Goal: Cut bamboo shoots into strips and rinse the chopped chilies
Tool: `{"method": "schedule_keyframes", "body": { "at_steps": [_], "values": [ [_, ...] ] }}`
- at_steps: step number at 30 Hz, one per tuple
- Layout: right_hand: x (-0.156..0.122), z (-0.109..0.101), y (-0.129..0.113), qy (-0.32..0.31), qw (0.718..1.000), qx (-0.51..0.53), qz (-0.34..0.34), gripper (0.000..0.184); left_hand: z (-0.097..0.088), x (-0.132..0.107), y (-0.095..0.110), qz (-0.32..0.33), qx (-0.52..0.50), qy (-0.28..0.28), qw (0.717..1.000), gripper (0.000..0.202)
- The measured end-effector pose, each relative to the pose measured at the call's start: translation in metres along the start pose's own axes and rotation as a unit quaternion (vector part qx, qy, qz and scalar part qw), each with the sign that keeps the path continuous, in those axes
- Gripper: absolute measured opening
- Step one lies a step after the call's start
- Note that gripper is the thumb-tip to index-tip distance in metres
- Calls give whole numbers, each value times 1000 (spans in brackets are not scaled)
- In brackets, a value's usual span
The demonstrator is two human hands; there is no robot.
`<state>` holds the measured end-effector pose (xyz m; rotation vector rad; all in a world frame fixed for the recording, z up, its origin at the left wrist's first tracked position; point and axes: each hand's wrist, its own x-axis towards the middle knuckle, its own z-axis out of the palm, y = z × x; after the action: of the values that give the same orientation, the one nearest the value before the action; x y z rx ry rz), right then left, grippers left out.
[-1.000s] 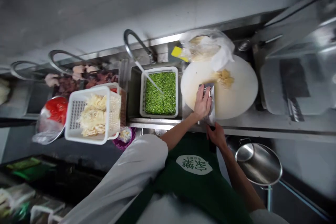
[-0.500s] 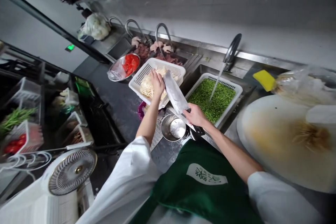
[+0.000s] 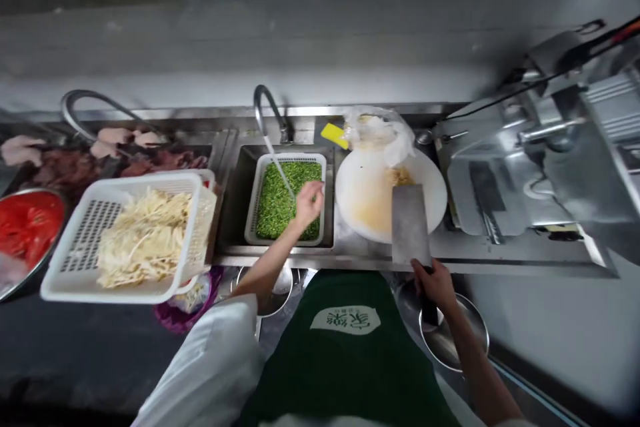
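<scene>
My right hand (image 3: 435,287) is wrapped round the black handle of a cleaver (image 3: 410,223), its broad blade over the near edge of a round white cutting board (image 3: 360,190). A small brownish stringy clump (image 3: 400,177) lies on the board behind the blade. My left hand (image 3: 309,203) hovers above the right side of a white basket (image 3: 324,213) of chopped greens (image 3: 280,207), its fingers curled in with nothing visible in them. Farther left, pale enoki-like mushrooms (image 3: 145,240) lie in a white perforated basket (image 3: 65,267).
Water runs from a tap (image 3: 260,107) into the greens in the sink (image 3: 235,207). Raw meat (image 3: 70,167) and a bowl of red pieces (image 3: 35,220) stand left. A yellow piece (image 3: 335,135) and plastic bag (image 3: 380,130) lie behind the board; another cleaver (image 3: 485,190) lies right.
My left hand has left the mushroom basket and moved right, over the greens. The cleaver has swung right to the cutting board in my right hand. My view has turned right.
</scene>
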<state>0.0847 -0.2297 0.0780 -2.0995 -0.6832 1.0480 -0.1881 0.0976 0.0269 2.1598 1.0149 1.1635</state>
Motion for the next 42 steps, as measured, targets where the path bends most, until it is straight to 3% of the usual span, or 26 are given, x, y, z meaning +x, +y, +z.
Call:
{"method": "schedule_keyframes", "body": {
  "at_steps": [2, 5, 7, 10, 13, 17, 21, 25, 29, 33, 35, 38, 42],
  "values": [
    [5, -23, 34, 64, 996, 54, 44, 57, 92, 14, 17, -5, -55, -104, 993, 40],
    [23, -38, 71, 101, 986, 106, 76, 60, 197, 38, 31, -59, -79, -166, 981, 50],
    [40, -42, 84, 103, 983, 122, 87, 61, 248, 51, 38, -85, -78, -184, 976, 57],
    [72, -49, 92, 92, 981, 147, 87, 60, 299, 60, 49, -81, -48, -192, 977, 63],
    [106, -59, 88, 65, 980, 167, 82, 57, 321, 55, 60, -59, -14, -181, 982, 64],
    [141, -61, 70, 14, 982, 170, 81, 53, 325, 43, 78, -32, -33, -189, 981, 67],
    [158, -41, 44, -65, 987, 129, 63, 45, 332, 35, 100, -63, -46, -146, 986, 82],
    [155, -19, 29, -100, 989, 100, 32, 38, 341, 21, 116, -119, -68, -100, 986, 64],
    [135, -8, 30, -127, 990, 62, 17, 36, 325, -4, 125, -162, -74, -57, 982, 47],
    [106, 9, 33, -152, 986, -57, -34, 39, 270, -33, 128, -168, -46, 49, 984, 44],
    [91, 26, 29, -180, 972, -114, -102, 39, 224, -50, 125, -183, -19, 120, 976, 45],
    [60, 67, 13, -264, 921, -178, -226, 36, 134, -88, 122, -236, 33, 249, 939, 44],
    [-4, 143, -25, -413, 794, -255, -366, 23, 9, -176, 119, -300, 96, 439, 842, 44]
  ]
}}
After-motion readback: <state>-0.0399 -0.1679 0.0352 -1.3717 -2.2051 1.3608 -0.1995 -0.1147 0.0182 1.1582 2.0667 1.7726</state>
